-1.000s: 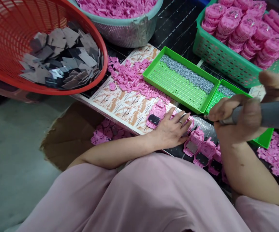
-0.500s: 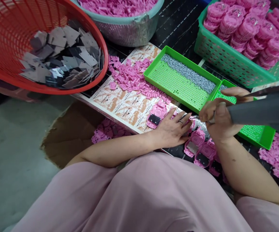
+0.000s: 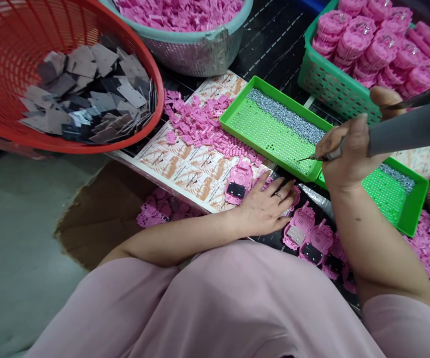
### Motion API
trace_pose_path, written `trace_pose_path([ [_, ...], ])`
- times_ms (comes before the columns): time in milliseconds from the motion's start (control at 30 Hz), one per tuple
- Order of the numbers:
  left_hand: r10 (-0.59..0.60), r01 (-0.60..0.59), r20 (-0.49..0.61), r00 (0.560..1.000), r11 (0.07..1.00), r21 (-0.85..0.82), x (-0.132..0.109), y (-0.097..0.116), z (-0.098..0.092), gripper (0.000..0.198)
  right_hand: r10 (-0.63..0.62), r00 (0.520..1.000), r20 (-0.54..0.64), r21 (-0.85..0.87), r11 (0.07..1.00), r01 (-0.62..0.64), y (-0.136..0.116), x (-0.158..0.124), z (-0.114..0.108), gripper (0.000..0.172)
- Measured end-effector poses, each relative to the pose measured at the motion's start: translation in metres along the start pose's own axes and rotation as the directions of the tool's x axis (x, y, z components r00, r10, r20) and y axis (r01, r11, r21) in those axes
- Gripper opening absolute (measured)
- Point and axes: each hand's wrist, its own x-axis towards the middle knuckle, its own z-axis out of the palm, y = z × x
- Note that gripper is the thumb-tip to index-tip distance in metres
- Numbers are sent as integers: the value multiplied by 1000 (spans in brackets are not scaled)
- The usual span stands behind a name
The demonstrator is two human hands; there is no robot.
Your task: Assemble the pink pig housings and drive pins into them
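Observation:
My right hand (image 3: 352,149) is wrapped round the front of a grey power screwdriver (image 3: 412,129). Its thin bit points left over a green perforated tray (image 3: 274,132) with a band of small silver screws (image 3: 289,115) along its far side. My left hand (image 3: 265,206) lies palm down, fingers spread, on a pink plastic part mostly hidden beneath it. To its left rests a pink plastic housing (image 3: 239,181) with a black plate. On its right, several similar pink housings (image 3: 300,226) stand in a row along the table edge, with silver or black plates.
A red basket (image 3: 155,99) of flat metal plates stands at the left. Behind are a pale tub (image 3: 196,49) of pink parts and a green basket (image 3: 334,92) of stacked pink parts. Loose small pink pieces (image 3: 200,119) lie on the table; a second green tray (image 3: 404,214) is at right.
My right hand has lifted the screwdriver up and away from beside my left hand, bringing its bit over the screw tray. My left hand has stayed on the pink part.

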Motion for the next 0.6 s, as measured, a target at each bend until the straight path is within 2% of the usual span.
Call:
trace_pose_path([
  [67,-1,1,0,1000,1000,-8,0,0,0,50,-94,985,-141,46,994,102,-6,-3,6,22],
  [100,0,0,0,1000,1000,-10,0,0,0,50,-116,978,-172,58,990,128,-8,-4,9,21],
  [300,-5,5,-10,1000,1000,-7,0,0,-1,50,-173,965,-197,145,968,203,-8,3,16,26],
  [400,-15,15,-5,1000,1000,-2,1,1,-2,51,-210,944,-256,203,943,265,-22,4,13,26],
  [500,-29,29,6,1000,1000,10,1,2,-4,51,-219,954,-204,203,944,260,-46,-7,5,44],
  [533,-32,32,12,999,999,16,2,2,-5,51,-204,965,-162,198,952,234,-53,-13,3,42],
  [600,-34,34,21,999,999,23,3,3,-8,50,-164,983,-80,186,967,176,-61,-27,-2,28],
])
